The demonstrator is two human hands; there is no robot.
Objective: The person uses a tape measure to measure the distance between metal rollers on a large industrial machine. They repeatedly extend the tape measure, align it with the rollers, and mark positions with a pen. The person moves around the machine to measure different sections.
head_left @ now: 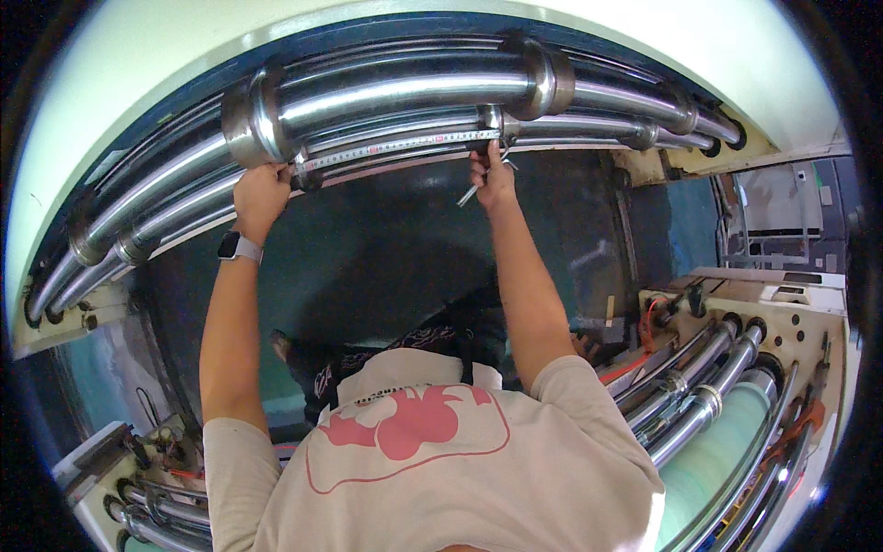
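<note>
A white tape measure blade (405,145) is stretched along the lower steel shaft (575,127) of the machine, between two collars. At its left end, my left hand (261,197) is closed with the fingertips pinching the blade near a collar. My right hand (495,182) has its thumb up against the blade's right end, below the other collar. Those fingers are curled, and a slim silver metal tool (468,196) sticks out from them; its exact kind is unclear. No tape case can be made out. A watch with a pale strap is on my left wrist.
Above runs a thicker steel shaft (405,92) with broad collars (544,81), set in a cream machine frame (644,37). Behind me at the right, another machine part carries rollers (699,414) and a pale green cylinder (727,451). More rollers (161,515) stand at the lower left.
</note>
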